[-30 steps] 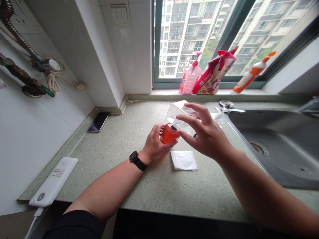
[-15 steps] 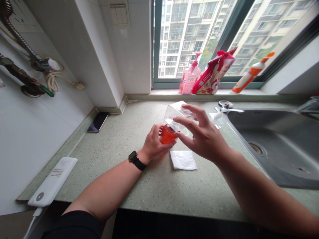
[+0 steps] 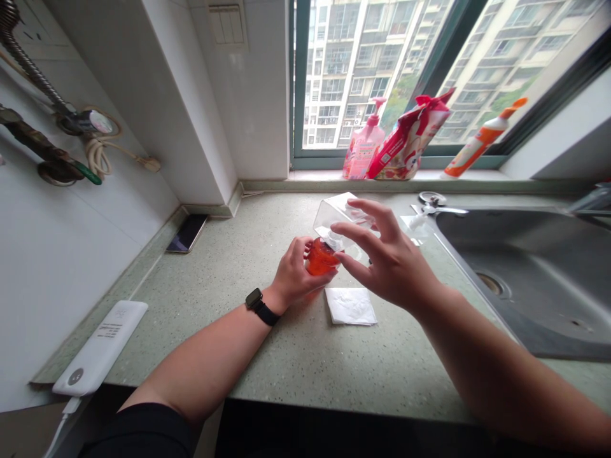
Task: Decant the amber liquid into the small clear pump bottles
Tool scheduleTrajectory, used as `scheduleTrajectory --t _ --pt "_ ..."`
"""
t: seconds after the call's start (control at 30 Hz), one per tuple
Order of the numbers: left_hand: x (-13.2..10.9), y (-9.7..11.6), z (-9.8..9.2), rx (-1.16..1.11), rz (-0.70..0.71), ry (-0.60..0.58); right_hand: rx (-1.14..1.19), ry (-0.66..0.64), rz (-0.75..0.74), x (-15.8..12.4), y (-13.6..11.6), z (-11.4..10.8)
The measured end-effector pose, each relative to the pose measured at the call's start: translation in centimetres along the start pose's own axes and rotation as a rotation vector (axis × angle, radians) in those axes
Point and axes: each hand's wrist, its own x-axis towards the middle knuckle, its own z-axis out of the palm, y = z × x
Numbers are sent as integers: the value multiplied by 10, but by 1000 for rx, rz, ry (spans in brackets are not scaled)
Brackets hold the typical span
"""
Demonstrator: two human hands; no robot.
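My left hand [image 3: 296, 273] is wrapped round a small bottle of orange-red liquid [image 3: 321, 257] that stands on the green counter [image 3: 267, 331]. A clear plastic container [image 3: 337, 216] is tipped mouth-down onto the bottle's neck. My right hand [image 3: 389, 257] holds that clear container, with thumb and fingers curled over it and the fingertips spread. A folded white tissue [image 3: 351, 305] lies on the counter just below the hands.
A steel sink [image 3: 525, 273] lies to the right. On the window sill stand a pink pump bottle [image 3: 363, 146], a red pouch [image 3: 410, 140] and an orange bottle [image 3: 482, 140]. A phone [image 3: 188, 233] and a white power bank [image 3: 102, 346] lie on the counter at left.
The clear container and my right hand have shifted slightly left and tipped a bit more over the bottle. My left hand has stayed in place.
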Motion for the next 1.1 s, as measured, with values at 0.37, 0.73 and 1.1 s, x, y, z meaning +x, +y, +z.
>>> scheduleTrajectory --t 0.37,0.73,1.1 --pt "2 2 -2 49 0 -15 -1 35 -34 0 -1 4" --pt "1 3 -3 66 -1 -12 22 40 -17 -1 -3 7" --pt "2 1 -2 72 0 -15 16 43 -16 -1 -2 7"
